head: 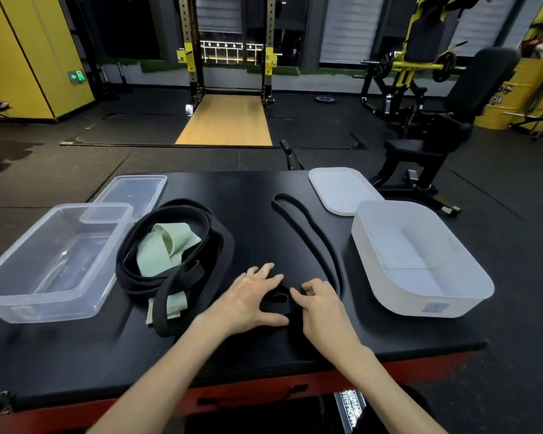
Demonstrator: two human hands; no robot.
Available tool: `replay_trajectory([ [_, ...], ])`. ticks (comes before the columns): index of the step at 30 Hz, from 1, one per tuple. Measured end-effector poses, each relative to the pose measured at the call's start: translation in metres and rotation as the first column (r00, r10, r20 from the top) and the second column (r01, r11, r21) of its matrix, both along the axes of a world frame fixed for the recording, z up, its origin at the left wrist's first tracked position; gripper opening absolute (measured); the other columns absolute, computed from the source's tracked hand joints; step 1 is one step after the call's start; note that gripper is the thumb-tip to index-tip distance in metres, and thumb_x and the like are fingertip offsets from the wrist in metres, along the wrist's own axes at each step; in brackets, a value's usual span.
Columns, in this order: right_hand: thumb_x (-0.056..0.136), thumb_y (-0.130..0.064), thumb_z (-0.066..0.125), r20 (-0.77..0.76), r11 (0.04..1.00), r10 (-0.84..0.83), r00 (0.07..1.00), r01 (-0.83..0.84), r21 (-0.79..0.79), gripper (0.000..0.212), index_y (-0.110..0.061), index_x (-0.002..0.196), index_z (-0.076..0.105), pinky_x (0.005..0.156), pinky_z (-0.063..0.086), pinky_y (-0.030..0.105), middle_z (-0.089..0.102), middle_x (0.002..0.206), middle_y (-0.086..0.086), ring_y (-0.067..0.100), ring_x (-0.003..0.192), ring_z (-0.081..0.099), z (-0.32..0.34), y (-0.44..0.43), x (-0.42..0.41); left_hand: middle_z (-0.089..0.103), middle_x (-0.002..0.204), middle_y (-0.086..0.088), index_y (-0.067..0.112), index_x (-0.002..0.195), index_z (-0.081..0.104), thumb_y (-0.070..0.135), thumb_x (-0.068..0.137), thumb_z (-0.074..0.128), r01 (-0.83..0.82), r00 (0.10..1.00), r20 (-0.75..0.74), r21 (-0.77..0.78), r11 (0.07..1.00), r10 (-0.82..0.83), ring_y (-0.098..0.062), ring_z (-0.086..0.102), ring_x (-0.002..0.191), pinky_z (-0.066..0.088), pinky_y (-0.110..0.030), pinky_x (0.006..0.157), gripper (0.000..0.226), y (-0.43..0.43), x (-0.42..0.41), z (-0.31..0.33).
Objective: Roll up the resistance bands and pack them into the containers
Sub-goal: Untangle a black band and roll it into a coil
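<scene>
**Thin black band, rolling begun at near end**

Item: thin black band, a long narrow loop lying flat on the desk. Its long axis runs away from the fingers, bowing slightly rightward, and its rounded far end points at the far desk edge. The near end is turned over into a small coil between the two hands.

Left hand: fingers straight and spread, palm down on the coil's left side. This probably pins the first turns flat so they cannot spring open.

Right hand: fingers curled, thumb and fingertips nipping the coil's right side, likely to turn it forward along the band.

Unrolled length: lies beyond the fingers, laid out nearly straight, apparently so that it feeds into the roll without twisting.

Awaiting: heap of bands, wider black loops with a green band among them, just left of the left fingers.

Receptacles: clear container further left, clear lid behind it; white container right of the right fingers, white lid beyond it. Both stand open and within reach, ready for finished rolls.
</scene>
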State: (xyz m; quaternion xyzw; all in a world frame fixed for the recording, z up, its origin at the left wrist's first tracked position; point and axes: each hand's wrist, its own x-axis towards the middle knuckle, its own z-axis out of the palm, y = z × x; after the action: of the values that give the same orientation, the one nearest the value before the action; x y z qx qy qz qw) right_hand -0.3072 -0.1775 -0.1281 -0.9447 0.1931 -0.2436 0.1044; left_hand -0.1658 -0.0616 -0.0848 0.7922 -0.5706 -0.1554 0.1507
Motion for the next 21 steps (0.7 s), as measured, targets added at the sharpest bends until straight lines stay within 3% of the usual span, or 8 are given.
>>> replay_trajectory([
  [2,0.055,0.011,0.079,-0.009,1.000,0.019,1.000,-0.019,0.010,0.049,-0.013,0.098,0.076,0.057,0.051,0.021,0.063,0.089,0.008,0.022,0.073,0.064,0.000,-0.001,0.000,0.008,0.159,0.003,0.025,0.150,0.022,0.044,0.079,0.071,0.130,0.989,-0.066,0.010,0.991,-0.129,-0.014,0.002,0.146,0.005,-0.025,0.115,0.088,-0.002,0.014,0.006],
  [5,0.063,0.010,0.076,-0.003,0.997,0.068,0.998,-0.068,0.043,0.046,-0.015,0.102,0.075,0.059,0.051,0.022,0.063,0.093,0.006,0.022,0.076,0.064,0.001,-0.006,-0.004,0.019,0.156,0.006,0.025,0.148,0.028,0.043,0.081,0.070,0.190,0.976,-0.103,-0.015,0.982,-0.191,-0.009,0.012,0.144,0.007,-0.022,0.115,0.082,-0.006,0.020,0.000],
  [11,0.077,0.002,0.069,-0.022,0.995,0.065,0.998,-0.063,0.079,0.043,-0.021,0.113,0.071,0.060,0.043,0.019,0.058,0.096,0.004,0.021,0.080,0.057,0.008,-0.007,-0.011,0.035,0.149,0.008,0.023,0.142,0.041,0.042,0.081,0.070,0.011,0.990,-0.139,-0.145,0.989,-0.032,-0.010,0.037,0.134,0.027,-0.029,0.112,0.071,0.001,0.007,-0.015],
  [15,0.079,0.009,0.059,-0.055,0.995,0.048,0.997,-0.043,0.087,0.049,-0.018,0.120,0.067,0.065,0.041,0.022,0.056,0.100,0.008,0.024,0.088,0.057,0.006,-0.005,-0.009,0.032,0.149,0.010,0.024,0.144,0.037,0.041,0.085,0.065,-0.119,0.988,-0.115,-0.162,0.980,0.101,-0.011,0.037,0.132,0.029,-0.020,0.106,0.067,0.002,-0.011,-0.018],
  [21,0.080,0.009,0.059,-0.069,0.992,-0.038,0.997,0.046,0.118,0.044,-0.010,0.119,0.066,0.069,0.052,0.034,0.060,0.107,0.013,0.031,0.092,0.057,0.004,0.007,0.001,0.027,0.149,0.004,0.022,0.146,0.029,0.040,0.093,0.055,-0.290,0.957,-0.007,-0.101,0.952,0.291,-0.016,0.037,0.129,0.040,-0.029,0.099,0.062,-0.004,-0.035,-0.012],
])
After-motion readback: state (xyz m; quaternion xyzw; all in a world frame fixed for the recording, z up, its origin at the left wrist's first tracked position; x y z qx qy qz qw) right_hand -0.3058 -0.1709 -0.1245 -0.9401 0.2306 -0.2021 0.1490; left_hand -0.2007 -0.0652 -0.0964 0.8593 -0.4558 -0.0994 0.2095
